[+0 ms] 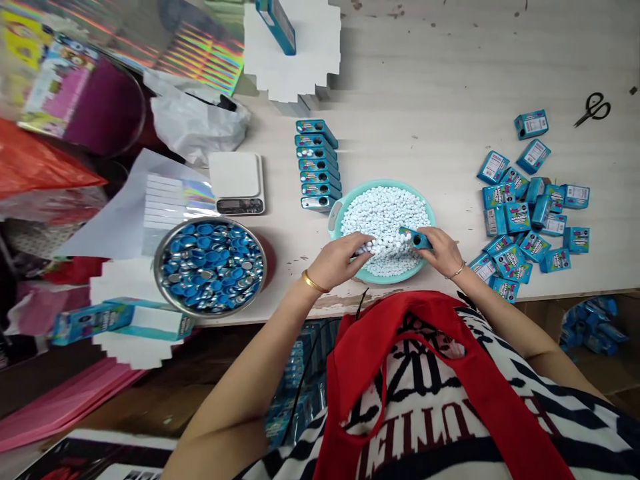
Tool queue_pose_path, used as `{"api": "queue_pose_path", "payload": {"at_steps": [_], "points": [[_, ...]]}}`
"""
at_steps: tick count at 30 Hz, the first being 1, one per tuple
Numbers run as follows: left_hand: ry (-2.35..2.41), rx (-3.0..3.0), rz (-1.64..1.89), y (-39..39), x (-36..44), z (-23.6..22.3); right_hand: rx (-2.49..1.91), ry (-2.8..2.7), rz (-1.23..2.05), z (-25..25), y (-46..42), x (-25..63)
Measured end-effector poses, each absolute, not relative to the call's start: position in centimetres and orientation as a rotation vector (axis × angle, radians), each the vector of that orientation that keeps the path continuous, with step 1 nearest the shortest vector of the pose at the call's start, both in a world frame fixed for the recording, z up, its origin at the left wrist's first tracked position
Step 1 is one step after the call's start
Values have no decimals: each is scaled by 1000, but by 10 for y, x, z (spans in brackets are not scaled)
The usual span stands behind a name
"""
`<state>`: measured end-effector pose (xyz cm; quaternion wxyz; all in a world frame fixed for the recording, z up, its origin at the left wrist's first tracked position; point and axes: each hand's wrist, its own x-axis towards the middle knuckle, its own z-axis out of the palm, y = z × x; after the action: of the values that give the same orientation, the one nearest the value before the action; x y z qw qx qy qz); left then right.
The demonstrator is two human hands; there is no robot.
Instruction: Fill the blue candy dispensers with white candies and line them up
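A mint-green basin (432, 215) full of small white pellet-like candies (385, 210) stands at the table's front edge. My left hand (339, 261) is over the basin's left side, its fingers curled round some of the candies. In my right hand (443, 251), above the right side of the basin, is a small blue box (413, 238) with a dark hole in its face. Its far end is tilted toward the candies. Just left of the basin, a row of several similar blue boxes (320, 164) stands on the table, with white candies showing in the hole of one.
At the left are a metal bowl (159, 287) of blue-and-silver caps and a white digital scale (236, 175). Stacked white card (293, 67) lies at the back. A pile of blue boxes (517, 217) and black scissors (593, 110) lie to the right.
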<state>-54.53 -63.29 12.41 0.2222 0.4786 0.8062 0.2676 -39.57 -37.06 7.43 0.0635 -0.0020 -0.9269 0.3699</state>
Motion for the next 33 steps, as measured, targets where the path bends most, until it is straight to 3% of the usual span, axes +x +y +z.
{"api": "queue_pose_path", "payload": {"at_steps": [8,15,19,24,28,33], "points": [[2259,1310,15,-589,-543,203,98,-2818,1134,68,-389,-403],[2255,1316,-60,-577,-535,231,58,-2795,1250,65,-390,-404],[2355,1183,52,-613,-548,191,-4,-2768,1270,64,-384,-401],[2332,923,-27,-648,-546,89,-200,-2628,1290,73,-371,-394],[2315,857,213,-617,-521,23,-287,-2587,1319,80,-365,-391],[2301,857,401,-577,-507,-5,-359,-2563,1320,83,-365,-390]]}}
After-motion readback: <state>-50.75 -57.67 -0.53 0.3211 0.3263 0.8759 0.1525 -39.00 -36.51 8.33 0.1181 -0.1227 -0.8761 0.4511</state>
